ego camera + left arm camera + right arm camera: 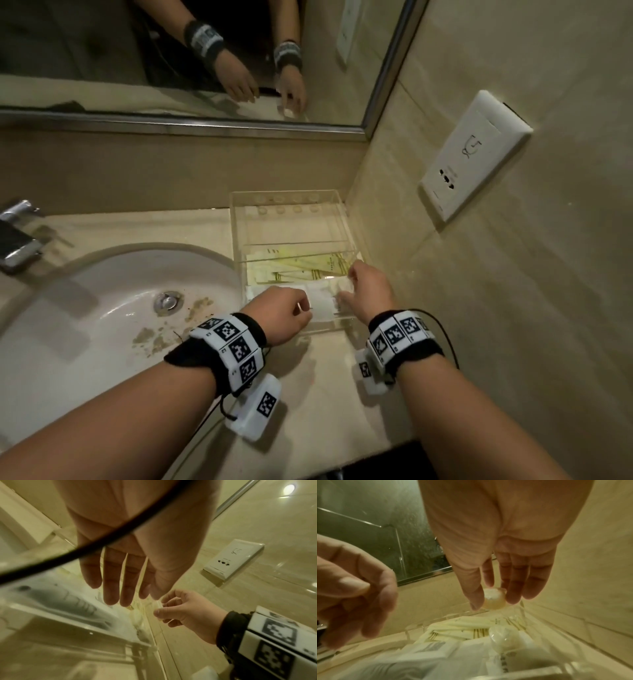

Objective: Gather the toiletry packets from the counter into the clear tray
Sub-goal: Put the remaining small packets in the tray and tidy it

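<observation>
The clear tray [235,222] stands on the counter in the corner, right of the sink. Several pale yellow and white toiletry packets [301,267] lie in its near half; the far half looks bare. My right hand [347,286] hovers over the tray's near right corner. Its thumb and fingers pinch a small round clear-wrapped packet [494,597] just above the others. My left hand [294,306] hangs over the tray's near left part, above a white packet [322,306]. Its fingers [110,588] are loose and hold nothing.
A white sink [102,308] with stains fills the left, and a chrome faucet [17,240] sits at its far left. A mirror [171,51] runs along the back wall. A white wall socket [472,154] sits on the tiled right wall. Beige counter [325,394] lies before the tray.
</observation>
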A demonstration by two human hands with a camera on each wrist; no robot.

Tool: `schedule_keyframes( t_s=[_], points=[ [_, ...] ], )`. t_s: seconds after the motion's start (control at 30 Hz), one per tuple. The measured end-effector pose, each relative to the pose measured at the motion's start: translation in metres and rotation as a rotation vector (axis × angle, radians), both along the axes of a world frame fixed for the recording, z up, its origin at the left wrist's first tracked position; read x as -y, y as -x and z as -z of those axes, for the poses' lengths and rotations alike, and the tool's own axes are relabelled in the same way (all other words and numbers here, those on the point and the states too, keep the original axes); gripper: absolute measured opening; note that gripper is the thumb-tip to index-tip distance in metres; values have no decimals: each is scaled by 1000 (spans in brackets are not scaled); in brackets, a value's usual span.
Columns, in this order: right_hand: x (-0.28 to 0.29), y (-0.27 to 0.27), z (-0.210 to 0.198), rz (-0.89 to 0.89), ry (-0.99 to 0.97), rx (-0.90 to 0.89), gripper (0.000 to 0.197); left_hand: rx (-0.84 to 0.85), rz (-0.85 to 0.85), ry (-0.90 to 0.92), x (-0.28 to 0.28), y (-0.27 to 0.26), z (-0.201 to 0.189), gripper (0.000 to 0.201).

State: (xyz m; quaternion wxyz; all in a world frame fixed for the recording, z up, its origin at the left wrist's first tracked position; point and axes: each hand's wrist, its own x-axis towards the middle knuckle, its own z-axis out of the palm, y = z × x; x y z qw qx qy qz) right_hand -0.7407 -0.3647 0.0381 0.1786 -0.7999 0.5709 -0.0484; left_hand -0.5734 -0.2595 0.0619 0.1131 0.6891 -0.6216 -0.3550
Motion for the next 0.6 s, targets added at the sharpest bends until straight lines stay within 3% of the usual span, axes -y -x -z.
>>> schedule_keyframes(
  t_s=[0.27,0.6],
  points=[
    [15,-21,25,-143,-97,-315,28,-9,-167,20,-6,-29,5,22],
    [11,-15,30,-187,-74,-369,32,29,-236,23,-8,-28,10,20]
  ],
)
